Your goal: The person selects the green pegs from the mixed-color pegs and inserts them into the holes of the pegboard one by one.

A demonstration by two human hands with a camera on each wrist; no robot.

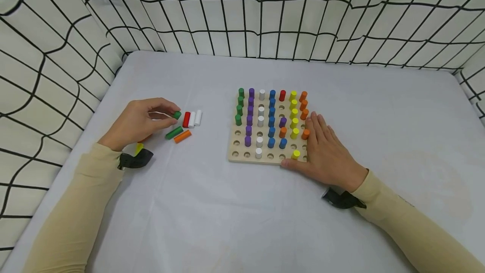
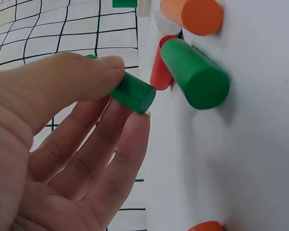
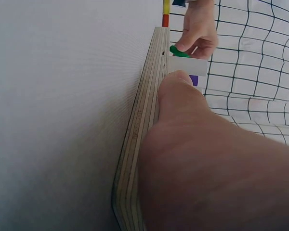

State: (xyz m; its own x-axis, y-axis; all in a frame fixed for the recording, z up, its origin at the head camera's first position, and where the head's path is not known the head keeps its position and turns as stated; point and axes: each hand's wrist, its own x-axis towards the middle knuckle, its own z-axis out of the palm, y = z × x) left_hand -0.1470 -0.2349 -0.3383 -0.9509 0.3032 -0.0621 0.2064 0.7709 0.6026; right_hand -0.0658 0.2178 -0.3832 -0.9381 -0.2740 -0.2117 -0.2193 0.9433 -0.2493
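My left hand pinches a green peg between thumb and fingers, just above the table at the left. Beside it lie another green peg, an orange peg, a red peg and two white pegs. A wooden pegboard lies right of centre, with rows of green, purple, white, blue, yellow and orange pegs and a lone red peg upright in its holes. My right hand rests along the board's right edge, fingers straight, thumb at the front edge; it covers some holes.
A white cloth covers the table. Black wire grid panels stand along its back and left sides, and another is at the far right. In the left wrist view part of an orange peg shows at the bottom edge.
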